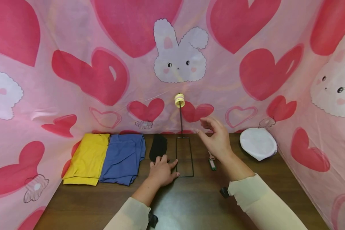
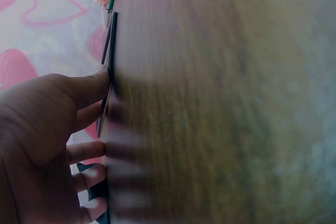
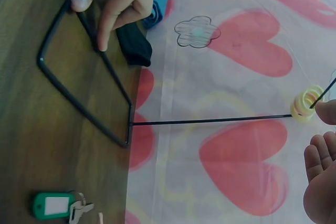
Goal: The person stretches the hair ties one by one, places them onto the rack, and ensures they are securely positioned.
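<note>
A black wire stand (image 1: 193, 159) has a rectangular base flat on the table and a thin upright rod (image 3: 210, 121). Yellow rings (image 1: 179, 100) hang near the rod's top. Thumb and forefinger of my left hand (image 1: 162, 172) press on the base's left side wire, with the other fingers spread towards a black cloth piece (image 1: 158, 147). To the right of the rod, my right hand (image 1: 217, 139) is raised with loosely bent fingers and nothing in its grasp. Its thumb overlaps the rod beside the yellow rings in the right wrist view.
Folded yellow cloth (image 1: 87, 158) and blue cloth (image 1: 122, 159) lie at left. Keys with a green tag (image 1: 212, 164) lie under the right forearm. A white round pouch (image 1: 258, 143) sits at far right. Heart-printed fabric (image 1: 143, 76) encloses the table's back and sides.
</note>
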Demonstrator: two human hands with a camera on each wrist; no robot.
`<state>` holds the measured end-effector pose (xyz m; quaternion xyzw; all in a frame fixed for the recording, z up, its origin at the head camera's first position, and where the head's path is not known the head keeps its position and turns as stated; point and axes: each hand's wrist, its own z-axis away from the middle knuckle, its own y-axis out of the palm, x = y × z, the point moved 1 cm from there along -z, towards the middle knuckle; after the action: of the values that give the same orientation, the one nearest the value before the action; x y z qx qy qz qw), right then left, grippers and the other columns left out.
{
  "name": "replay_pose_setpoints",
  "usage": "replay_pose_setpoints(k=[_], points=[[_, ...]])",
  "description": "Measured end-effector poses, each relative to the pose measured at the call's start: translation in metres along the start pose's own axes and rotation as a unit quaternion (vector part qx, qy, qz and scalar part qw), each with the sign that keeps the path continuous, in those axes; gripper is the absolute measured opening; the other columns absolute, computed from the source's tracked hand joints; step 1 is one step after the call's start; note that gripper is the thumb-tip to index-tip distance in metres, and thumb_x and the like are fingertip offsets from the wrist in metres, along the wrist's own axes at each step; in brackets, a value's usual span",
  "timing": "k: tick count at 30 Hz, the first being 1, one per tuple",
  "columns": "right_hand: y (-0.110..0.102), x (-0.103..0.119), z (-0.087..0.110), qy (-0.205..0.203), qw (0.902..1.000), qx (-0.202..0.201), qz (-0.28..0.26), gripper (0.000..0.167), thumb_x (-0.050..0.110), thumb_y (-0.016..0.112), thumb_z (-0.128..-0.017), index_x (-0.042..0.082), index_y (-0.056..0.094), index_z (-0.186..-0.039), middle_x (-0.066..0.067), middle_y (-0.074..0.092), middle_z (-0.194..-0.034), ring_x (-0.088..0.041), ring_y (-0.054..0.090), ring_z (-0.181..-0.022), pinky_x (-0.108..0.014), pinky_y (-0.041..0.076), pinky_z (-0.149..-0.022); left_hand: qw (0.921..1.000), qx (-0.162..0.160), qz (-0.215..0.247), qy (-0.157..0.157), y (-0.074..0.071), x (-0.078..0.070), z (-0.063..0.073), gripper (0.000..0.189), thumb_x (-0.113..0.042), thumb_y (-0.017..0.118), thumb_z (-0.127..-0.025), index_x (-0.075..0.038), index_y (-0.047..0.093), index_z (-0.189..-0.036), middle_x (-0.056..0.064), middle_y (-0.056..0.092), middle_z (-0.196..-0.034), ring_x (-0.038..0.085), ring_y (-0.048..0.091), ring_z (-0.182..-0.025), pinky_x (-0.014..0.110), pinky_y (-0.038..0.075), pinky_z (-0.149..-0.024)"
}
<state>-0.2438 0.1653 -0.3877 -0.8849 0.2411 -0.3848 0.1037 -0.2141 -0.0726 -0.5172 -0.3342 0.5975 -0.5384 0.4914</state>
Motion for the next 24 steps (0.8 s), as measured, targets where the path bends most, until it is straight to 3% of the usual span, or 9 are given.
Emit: replay_pose_setpoints(k=[4,12,19,24], points=[[-0.006,-0.004,0.01,-0.004,1.0,-0.003,-0.003,0.039,0.007,0.087,-0.082,0.008,0.074,-0.119,-0.005,0.074,-0.114,-0.023,0.072,-0.099,-0.02,0.053,-0.085,1.0,-0.001,0.003,0.002,0.0,0.0,0.001,0.061,-0.06,0.067,-0.095,-0.036,0.057,-0.15,0.01,0.048,-0.142,0.034,0.043,-0.123,0.052,0.035,-0.084],[-0.019,-0.007,0.031,-0.009,0.9996,0.025,-0.001,0.042,0.004,0.088,-0.081,0.005,0.074,-0.12,-0.004,0.074,-0.113,-0.022,0.07,-0.103,-0.014,0.046,-0.095,1.0,-0.005,0.005,0.004,-0.001,-0.001,0.002,0.061,-0.059,0.068,-0.095,-0.035,0.058,-0.15,0.011,0.048,-0.141,0.035,0.043,-0.123,0.052,0.035,-0.085],[-0.027,-0.014,0.046,0.009,0.9987,0.048,-0.015,0.042,0.003,0.089,-0.08,0.009,0.074,-0.119,-0.004,0.072,-0.112,-0.022,0.068,-0.103,-0.016,0.055,-0.065,1.0,-0.001,0.002,0.002,-0.001,0.0,0.001,0.061,-0.06,0.067,-0.095,-0.036,0.057,-0.15,0.01,0.048,-0.142,0.035,0.042,-0.125,0.053,0.035,-0.087],[-0.032,-0.02,0.057,0.017,0.9976,0.065,-0.012,0.043,0.002,0.089,-0.08,0.01,0.074,-0.119,-0.003,0.072,-0.11,-0.021,0.068,-0.101,-0.017,0.055,-0.068,1.0,0.002,0.003,-0.002,0.0,0.0,0.001,0.062,-0.06,0.066,-0.095,-0.036,0.056,-0.151,0.01,0.047,-0.142,0.035,0.042,-0.126,0.053,0.035,-0.087]])
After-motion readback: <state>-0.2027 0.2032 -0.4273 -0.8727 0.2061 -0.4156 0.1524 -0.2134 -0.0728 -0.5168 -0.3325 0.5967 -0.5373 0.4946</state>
